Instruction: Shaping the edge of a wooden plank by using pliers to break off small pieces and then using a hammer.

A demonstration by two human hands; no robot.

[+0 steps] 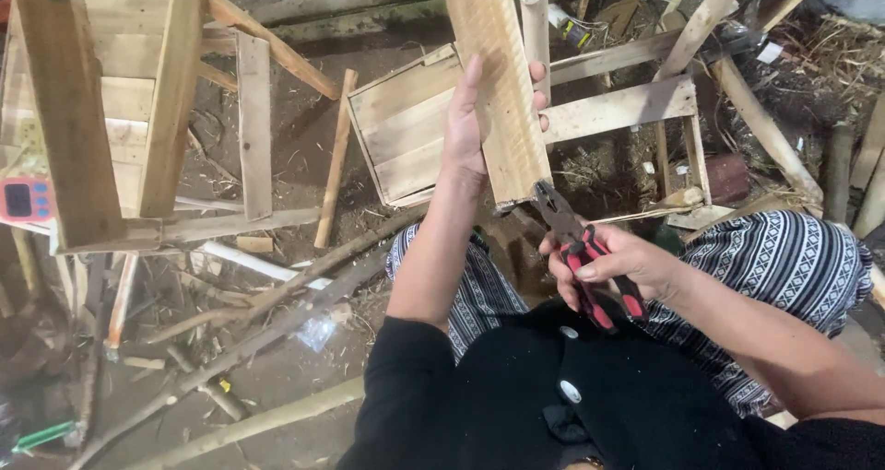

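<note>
Seen from above, the left hand [466, 134] grips an upright plank [498, 83] over the lap while the right hand [613, 263], closed around red pliers [576, 244], bites its lower edge, where a slip might splinter the wood.

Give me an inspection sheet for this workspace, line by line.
Surface: dirt floor, littered with straw and chips.
Job's things: wooden plank held upright; red-handled pliers, jaws at the plank's lower end.
Clutter: wooden panel, wooden frame, loose sticks.
Grippers: left hand grips the plank; right hand grips the pliers.
Cables: nothing seen.
Surroundings: small pink device at left edge.
</note>
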